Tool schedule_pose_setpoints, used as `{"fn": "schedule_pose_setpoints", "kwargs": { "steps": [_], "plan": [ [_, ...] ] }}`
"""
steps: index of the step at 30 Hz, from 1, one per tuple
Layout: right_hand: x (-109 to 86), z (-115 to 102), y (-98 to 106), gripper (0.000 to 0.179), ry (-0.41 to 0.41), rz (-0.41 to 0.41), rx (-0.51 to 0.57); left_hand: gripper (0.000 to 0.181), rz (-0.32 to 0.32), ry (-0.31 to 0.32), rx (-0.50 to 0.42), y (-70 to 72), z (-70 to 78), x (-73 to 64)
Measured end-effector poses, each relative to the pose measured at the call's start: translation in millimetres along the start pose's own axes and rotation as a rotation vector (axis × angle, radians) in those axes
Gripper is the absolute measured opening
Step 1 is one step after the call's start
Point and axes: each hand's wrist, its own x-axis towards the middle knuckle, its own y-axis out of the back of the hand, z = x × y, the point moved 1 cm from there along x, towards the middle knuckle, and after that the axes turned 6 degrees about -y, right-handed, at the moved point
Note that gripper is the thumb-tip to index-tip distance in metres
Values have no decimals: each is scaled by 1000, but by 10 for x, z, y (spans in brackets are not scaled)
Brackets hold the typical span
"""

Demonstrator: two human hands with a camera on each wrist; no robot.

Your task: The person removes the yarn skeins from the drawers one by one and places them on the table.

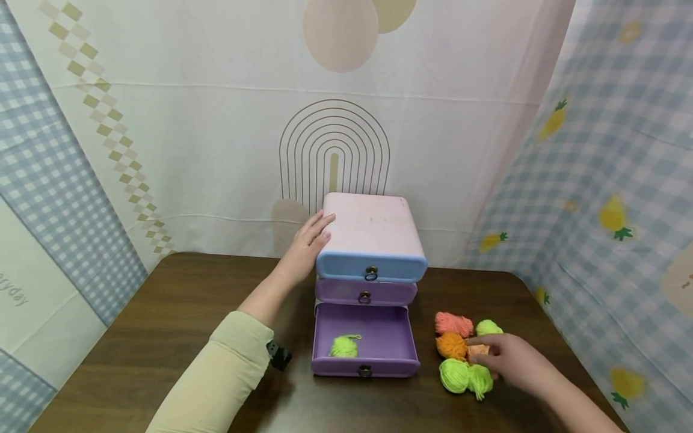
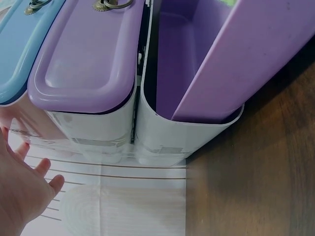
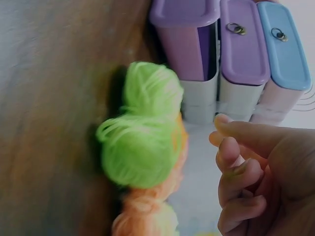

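Observation:
A small drawer cabinet (image 1: 373,228) has a pink top, a blue upper drawer (image 1: 346,267) and two purple drawers below. Its bottom drawer (image 1: 390,337) is pulled out, with a lime-green yarn ball (image 1: 343,347) inside. My left hand (image 1: 302,249) rests against the cabinet's upper left side, fingers extended. Over the yarn group at the right, my right hand (image 1: 520,361) has its fingers loosely bent beside a peach yarn ball (image 1: 478,349); the right wrist view shows nothing between them. Around it lie a coral yarn ball (image 1: 453,325), an orange one (image 1: 452,347) and several lime-green ones (image 3: 140,152).
The dark wooden table (image 1: 216,337) carries everything. A patterned cloth (image 1: 227,132) hangs behind it, and a blue checked cloth with pineapples (image 1: 606,180) hangs along the right side. A black device (image 1: 279,356) sits at the left wrist.

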Motion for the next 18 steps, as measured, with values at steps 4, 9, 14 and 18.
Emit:
{"fn": "schedule_pose_setpoints", "kwargs": {
  "steps": [4,9,14,18],
  "plan": [
    [32,-166,16,43,50,-34,29,50,-6,0,9,4,-1,-4],
    [95,-413,-9,38,157,-73,68,49,-7,-2,22,8,-2,-1],
    [186,-653,-128,39,202,-107,104,49,-14,3,28,9,12,-2],
    [283,-862,-256,37,208,-115,107,49,-11,8,30,14,27,-8]
  ]
}}
